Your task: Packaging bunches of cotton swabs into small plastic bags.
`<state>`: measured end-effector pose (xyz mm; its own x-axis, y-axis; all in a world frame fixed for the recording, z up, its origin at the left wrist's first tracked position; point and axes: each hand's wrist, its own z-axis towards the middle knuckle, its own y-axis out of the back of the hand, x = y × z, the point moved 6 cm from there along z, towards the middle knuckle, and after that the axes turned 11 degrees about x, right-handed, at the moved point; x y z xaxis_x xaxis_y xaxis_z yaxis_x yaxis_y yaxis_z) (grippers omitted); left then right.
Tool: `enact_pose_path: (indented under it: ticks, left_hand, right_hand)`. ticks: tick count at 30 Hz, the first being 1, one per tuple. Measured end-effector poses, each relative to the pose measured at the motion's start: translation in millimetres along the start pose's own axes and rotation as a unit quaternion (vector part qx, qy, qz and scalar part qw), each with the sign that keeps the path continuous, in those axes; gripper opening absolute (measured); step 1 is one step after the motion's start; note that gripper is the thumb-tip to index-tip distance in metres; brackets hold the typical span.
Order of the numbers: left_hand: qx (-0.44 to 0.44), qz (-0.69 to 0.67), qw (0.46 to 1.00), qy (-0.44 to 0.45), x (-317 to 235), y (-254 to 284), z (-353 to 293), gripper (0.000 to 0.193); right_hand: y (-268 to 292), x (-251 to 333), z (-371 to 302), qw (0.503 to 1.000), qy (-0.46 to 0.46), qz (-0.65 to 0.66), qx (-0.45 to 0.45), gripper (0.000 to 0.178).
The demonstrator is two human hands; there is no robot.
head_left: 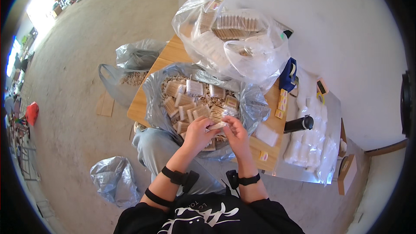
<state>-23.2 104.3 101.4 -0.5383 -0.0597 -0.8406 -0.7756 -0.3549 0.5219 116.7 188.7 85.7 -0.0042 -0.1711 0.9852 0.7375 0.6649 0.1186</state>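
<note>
My left hand and my right hand come together over the near side of an open grey plastic bag. Both are closed, fingers pinching a small whitish pack of cotton swabs seen edge-on between them. Part of it is hidden by the fingers. Inside the bag lie several flat clear packs of wooden-stick cotton swabs, piled loosely at different angles. Loose cotton swabs show around and under them. Just beyond my fingers, wooden sticks fan out.
A large clear bag full of swab packs stands on the wooden table. To the right are a blue tape dispenser, small yellow cards, a black bottle and white plastic packaging. Grey bags lie on the floor.
</note>
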Motion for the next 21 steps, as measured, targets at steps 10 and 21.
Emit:
enact_pose_path:
  ticks: [10, 21]
  left_hand:
    - [0.02, -0.178, 0.982, 0.054, 8, -2, -3, 0.014]
    - [-0.148, -0.205, 0.964, 0.079, 19, 13, -5, 0.013]
  right_hand:
    - [-17, -6, -1, 0.987, -0.028, 0.157, -0.001, 0.005]
    - [-11, -12, -2, 0.986, -0.04, 0.152, -0.049, 0.018]
